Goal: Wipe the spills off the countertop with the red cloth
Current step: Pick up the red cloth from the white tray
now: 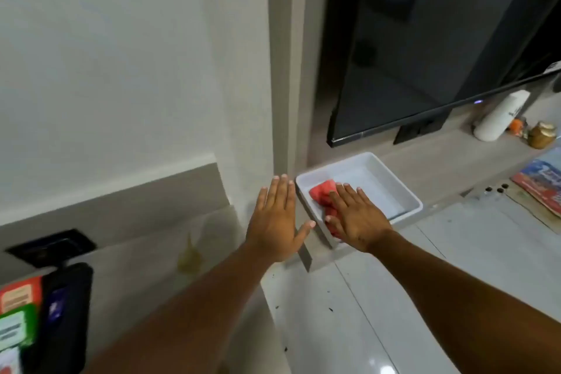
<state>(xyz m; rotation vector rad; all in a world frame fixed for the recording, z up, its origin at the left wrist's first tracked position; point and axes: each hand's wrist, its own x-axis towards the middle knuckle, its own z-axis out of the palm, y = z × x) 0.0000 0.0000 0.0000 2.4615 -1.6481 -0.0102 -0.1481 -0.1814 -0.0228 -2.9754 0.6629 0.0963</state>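
The red cloth (322,195) lies bunched in the near left corner of a white rectangular tray (397,184). My right hand (355,217) rests flat on top of the cloth, fingers spread, covering most of it. My left hand (276,218) hovers flat with its fingers apart just left of the tray, in front of the wall corner, holding nothing. A yellowish spill (189,258) marks the pale countertop (145,276) at lower left, below my left forearm.
A black TV (425,55) hangs above the wooden shelf (440,158) that carries the tray. A white bottle (501,117), a small jar (542,135) and a magazine (543,179) sit at right. Colourful packets (18,322) and a black device (65,313) lie at lower left.
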